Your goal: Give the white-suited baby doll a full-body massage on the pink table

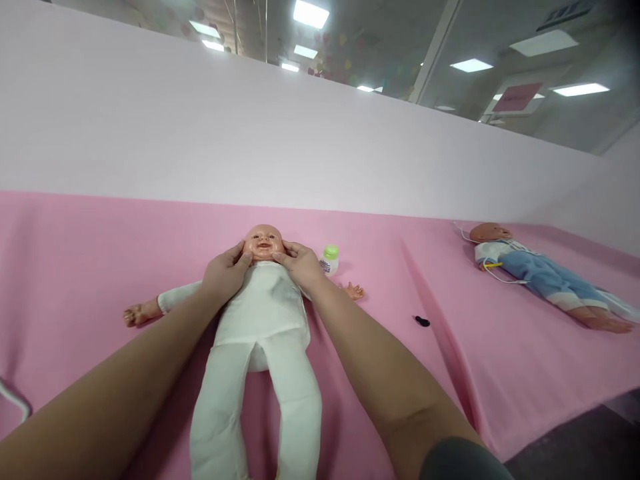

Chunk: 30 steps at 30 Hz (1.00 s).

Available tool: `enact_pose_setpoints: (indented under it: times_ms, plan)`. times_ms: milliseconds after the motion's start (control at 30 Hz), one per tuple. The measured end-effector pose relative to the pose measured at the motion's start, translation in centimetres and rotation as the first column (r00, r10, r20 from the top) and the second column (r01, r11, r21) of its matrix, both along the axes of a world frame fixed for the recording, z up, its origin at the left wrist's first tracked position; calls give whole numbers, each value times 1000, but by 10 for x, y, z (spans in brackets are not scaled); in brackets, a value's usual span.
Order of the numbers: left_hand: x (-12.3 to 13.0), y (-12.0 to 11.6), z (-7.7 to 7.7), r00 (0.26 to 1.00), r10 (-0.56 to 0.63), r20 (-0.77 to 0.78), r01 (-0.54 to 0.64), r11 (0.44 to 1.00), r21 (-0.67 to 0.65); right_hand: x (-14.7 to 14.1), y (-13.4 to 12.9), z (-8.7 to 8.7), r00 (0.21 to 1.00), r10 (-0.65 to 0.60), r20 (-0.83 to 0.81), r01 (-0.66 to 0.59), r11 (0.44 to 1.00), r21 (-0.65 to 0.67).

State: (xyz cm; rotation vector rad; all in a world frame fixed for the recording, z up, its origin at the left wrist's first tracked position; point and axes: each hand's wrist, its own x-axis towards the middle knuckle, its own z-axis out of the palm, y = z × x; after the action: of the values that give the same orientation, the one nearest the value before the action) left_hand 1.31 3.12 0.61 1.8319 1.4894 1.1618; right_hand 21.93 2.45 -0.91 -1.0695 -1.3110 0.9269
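A baby doll with a white cloth body lies on its back, head away from me and arms spread to the sides. My left hand grips the left side of its head, the thumb on the cheek near the chin and the fingers curled by the ear. On the other side, my right hand holds the doll's cheek in the same way, thumb by the jaw. Just beyond my right hand stands a small clear jar with a green lid, partly hidden by that hand.
A pink cloth covers the table, with a raised fold to the right. On it lie a small black object and, farther right, a second doll in blue trousers with thin tubing. A white partition rises behind. A white cable shows at far left.
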Motion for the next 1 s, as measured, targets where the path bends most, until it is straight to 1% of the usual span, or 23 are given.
enact_pose_setpoints:
  times_ms: [67, 233, 333, 433, 567, 667, 733, 800, 900, 1000]
  plan:
    - [-1, 3, -2, 1000, -18, -3, 18, 1000, 6, 2, 1, 1, 999, 5, -35, -6, 1000, -14]
    - [-3, 3, -2, 995, -66, 71, 65, 998, 19, 3, 0, 2, 999, -53, 7, 53, 997, -50]
    - [-1, -4, 3, 998, -64, -2, 64, 998, -13, -2, -3, 4, 994, -78, 77, 79, 997, -11]
    - [2, -11, 9, 995, -64, -76, 63, 998, -13, -7, -7, 6, 972, -152, 178, 154, 988, 0]
    - [4, -11, 10, 993, -65, -98, 67, 998, 13, -8, -9, 9, 942, -204, 265, 216, 976, -16]
    - [2, -6, 3, 993, -66, -98, 68, 997, 22, -6, -8, 8, 949, -186, 255, 197, 980, -19]
    - [-1, -1, -2, 994, -59, -89, 62, 998, 25, -5, -7, 6, 970, -144, 197, 152, 988, -23]
    - [-3, 3, -5, 997, -47, -65, 48, 998, 26, -2, -6, 4, 991, -77, 105, 80, 997, -20]
    - [-5, 8, -9, 999, -48, -5, 48, 999, 24, 3, -4, 3, 1000, 12, -5, -12, 1000, -17]
    - [-5, 11, -12, 991, -79, 104, 78, 997, 10, 7, 0, 0, 999, 28, -29, -29, 999, -34]
